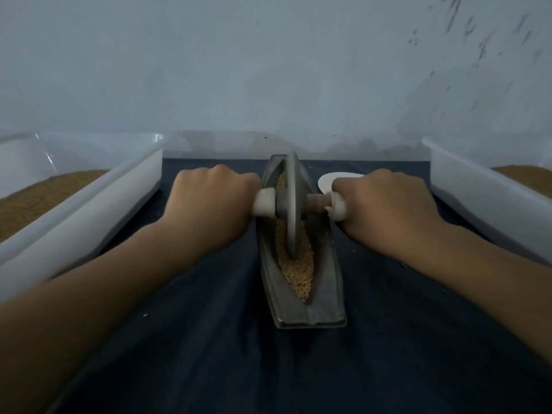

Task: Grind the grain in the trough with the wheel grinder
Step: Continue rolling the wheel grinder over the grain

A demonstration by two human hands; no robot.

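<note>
Now, trough (298, 312) lies lengthwise at table (209, 339) centre, grain (298, 273) inside. Wheel grinder (292, 201) stands upright in trough, toward 12 o'clock end. Left hand (209, 201) at wheel's 9 o'clock, right hand (385, 204) at 3 o'clock, fingers of both wrapped round axle handles. Left tray (89, 210) and right tray (478, 198) hold brown powder.

Makeshift grinding corner, maybe at home: bare scuffed wall (268, 61), dark cloth over the surface (209, 354), metal trough (327, 306), plastic tubs (98, 204) of brown meal (44, 195).
</note>
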